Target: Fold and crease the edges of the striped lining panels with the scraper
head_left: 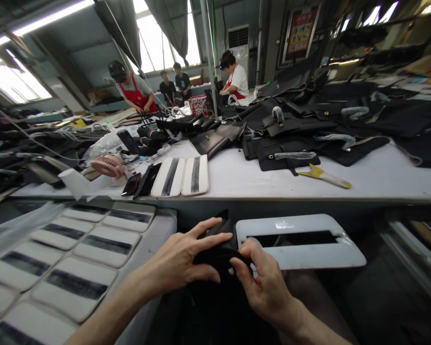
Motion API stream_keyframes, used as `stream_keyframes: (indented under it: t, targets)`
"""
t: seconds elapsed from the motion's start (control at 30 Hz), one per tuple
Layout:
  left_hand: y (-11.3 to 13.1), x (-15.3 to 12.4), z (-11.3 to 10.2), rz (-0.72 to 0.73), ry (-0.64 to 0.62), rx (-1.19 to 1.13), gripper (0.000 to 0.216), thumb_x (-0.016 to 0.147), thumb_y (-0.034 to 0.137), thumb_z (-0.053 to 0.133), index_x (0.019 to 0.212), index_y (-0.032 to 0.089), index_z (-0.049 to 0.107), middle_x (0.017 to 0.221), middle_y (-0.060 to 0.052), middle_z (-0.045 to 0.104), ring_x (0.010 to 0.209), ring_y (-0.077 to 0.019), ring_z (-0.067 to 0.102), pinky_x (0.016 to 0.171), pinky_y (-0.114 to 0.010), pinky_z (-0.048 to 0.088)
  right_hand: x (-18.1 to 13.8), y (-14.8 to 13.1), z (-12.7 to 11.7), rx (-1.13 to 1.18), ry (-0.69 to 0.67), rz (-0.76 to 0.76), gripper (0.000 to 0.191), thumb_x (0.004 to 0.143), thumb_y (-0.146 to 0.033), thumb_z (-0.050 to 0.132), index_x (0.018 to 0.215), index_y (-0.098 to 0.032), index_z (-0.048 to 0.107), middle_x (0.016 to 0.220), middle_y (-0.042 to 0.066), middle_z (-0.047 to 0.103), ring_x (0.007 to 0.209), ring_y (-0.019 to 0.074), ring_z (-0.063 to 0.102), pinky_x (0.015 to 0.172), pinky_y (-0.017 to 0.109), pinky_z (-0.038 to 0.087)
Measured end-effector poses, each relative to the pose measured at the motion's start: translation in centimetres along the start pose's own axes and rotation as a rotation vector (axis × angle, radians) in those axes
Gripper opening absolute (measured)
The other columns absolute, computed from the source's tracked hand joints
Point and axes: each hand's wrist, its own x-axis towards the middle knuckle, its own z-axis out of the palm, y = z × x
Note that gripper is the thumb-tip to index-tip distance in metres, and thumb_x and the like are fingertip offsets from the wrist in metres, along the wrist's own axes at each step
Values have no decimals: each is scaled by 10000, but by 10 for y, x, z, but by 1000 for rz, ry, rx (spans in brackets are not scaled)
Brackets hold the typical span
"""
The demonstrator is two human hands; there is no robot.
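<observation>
In the head view, a dark, flexible piece that looks like leather sits between my hands, above my lap. My right hand is closed, pinching its curved edge between thumb and fingers. A small pale spot shows beside the right thumb. My left hand reaches over the piece from the left, fingers stretched and spread, with the thumb apart below them. Its fingertips rest against the dark piece. Just beyond the right hand lies a pale panel with a long slot. The underside of the dark piece is lost in shadow.
Cream panels with dark stripes cover the left surface; two more lie on the white worktable. There too are a pink fan, a yellow-handled tool and black bag parts. Several people are farther back.
</observation>
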Motion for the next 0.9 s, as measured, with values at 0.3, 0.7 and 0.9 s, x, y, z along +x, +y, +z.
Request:
stream_keyframes:
  t: [0.3,0.7,0.9]
  targets:
    - [11,-3,13,27,-29,41,236,861,277,610,1087,285,676,959,-22,707,808,-201,653,683,-255,390,-36,-1,12,320,-132,467,120,836,-204,590,952,-194,564,879,14,611,827,179,566,735,265,447]
    - [-18,-83,14,-332,183,84,315,861,445,589,1117,267,631,1008,-17,725,921,-228,674,784,-260,455,-127,64,1,385,-349,828,492,544,-204,761,1033,-236,716,1021,47,710,993,301,639,832,323,490]
    - [-23,-131,16,-423,265,84,515,790,527,632,1289,411,582,1187,31,705,1070,-269,659,889,-304,496,-134,66,22,575,-517,880,455,584,-314,771,1027,-226,716,942,14,717,973,273,655,862,328,500]
